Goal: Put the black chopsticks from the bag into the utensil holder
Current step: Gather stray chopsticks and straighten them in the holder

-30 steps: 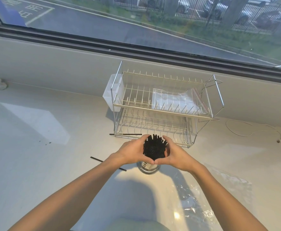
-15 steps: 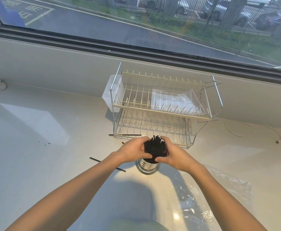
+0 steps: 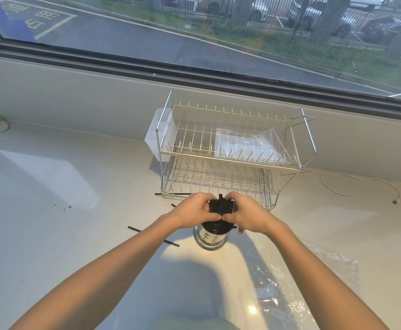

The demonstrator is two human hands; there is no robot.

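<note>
A bundle of black chopsticks (image 3: 220,206) stands upright in a shiny metal utensil holder (image 3: 210,239) on the pale counter, their tops squeezed tightly together. My left hand (image 3: 194,210) wraps the bundle from the left and my right hand (image 3: 248,214) from the right, thumbs meeting in front just above the holder's rim. A clear plastic bag (image 3: 297,282) lies flat on the counter to the right, near my right forearm. A loose black chopstick (image 3: 153,236) lies on the counter left of the holder, partly under my left wrist. Another stray chopstick (image 3: 173,193) lies at the rack's foot.
A two-tier wire dish rack (image 3: 232,160) stands behind the holder with a white side cup (image 3: 157,136) and a clear zip bag (image 3: 249,145) on its top tier. A thin white cord (image 3: 356,186) trails at the right. The window sill wall runs along the back.
My hands have squeezed closer together, so the splayed chopstick tops are now gathered into a tight bundle. The holder has not moved.
</note>
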